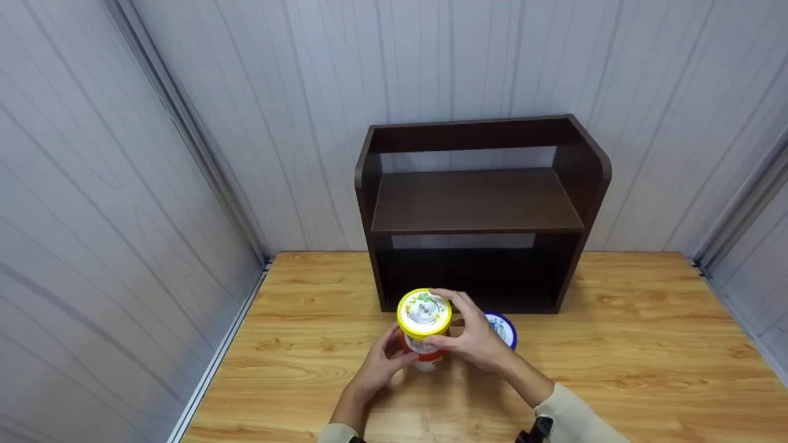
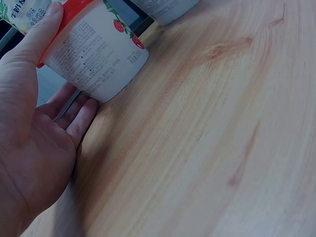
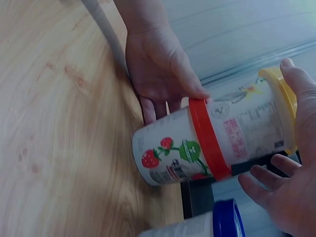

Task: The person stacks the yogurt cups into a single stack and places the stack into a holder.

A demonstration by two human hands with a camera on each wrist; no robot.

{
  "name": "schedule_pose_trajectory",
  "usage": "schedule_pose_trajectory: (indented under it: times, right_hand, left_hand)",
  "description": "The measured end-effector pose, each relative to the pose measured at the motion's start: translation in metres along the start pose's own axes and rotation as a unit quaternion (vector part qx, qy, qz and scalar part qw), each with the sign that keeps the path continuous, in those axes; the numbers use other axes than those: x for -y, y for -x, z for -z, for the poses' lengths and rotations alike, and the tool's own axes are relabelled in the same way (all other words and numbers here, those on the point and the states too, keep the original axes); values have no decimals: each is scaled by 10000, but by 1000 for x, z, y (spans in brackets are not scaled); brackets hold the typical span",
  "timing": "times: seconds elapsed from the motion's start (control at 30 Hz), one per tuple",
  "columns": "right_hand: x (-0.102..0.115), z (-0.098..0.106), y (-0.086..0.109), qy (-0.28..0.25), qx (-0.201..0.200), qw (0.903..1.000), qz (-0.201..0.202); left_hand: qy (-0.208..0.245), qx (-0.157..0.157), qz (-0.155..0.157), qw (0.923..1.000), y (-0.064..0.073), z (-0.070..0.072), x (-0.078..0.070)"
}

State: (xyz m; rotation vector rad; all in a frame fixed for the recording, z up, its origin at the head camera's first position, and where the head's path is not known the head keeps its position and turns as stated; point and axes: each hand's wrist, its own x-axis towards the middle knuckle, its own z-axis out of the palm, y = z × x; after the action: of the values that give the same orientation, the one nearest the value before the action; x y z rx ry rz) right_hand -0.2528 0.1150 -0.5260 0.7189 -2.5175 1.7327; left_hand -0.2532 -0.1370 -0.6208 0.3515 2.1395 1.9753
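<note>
Two paper yogurt tubs are stacked in front of the shelf. The lower, red-lidded tub [image 1: 429, 364] stands upright on the table and has strawberries printed on its side [image 3: 157, 155]. Directly on its lid sits the yellow-lidded tub [image 1: 424, 314]. My left hand [image 1: 377, 364] holds the lower tub from the left, thumb at the red lid and fingers around the far side. From the right, my right hand [image 1: 477, 337] grips the upper tub by its yellow lid, thumb in front and fingers behind. A blue-lidded tub [image 1: 503, 331] stands just right of the stack, partly hidden by my right hand.
A dark brown two-tier shelf [image 1: 477, 200] stands behind the tubs against the back wall [image 1: 308, 123]. The wood-grain table [image 1: 652, 344] extends to both sides, with a side wall [image 1: 92, 215] at the left.
</note>
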Motion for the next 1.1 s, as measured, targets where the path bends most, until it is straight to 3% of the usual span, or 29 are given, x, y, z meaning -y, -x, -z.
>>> schedule_pose_trajectory:
  times: [0.33,0.83,1.1]
  right_hand:
    - [-7,24,7,73,-346,9985,430]
    - [-23,52,22,340,-633,9974,83]
    - [-29,67,32,614,-747,9953,-47]
  left_hand:
    - [-83,1,-34,10000,1,-2,-2]
    - [61,105,82,9999,-1,1,1]
    - [-63,220,-269,9994,0,4,5]
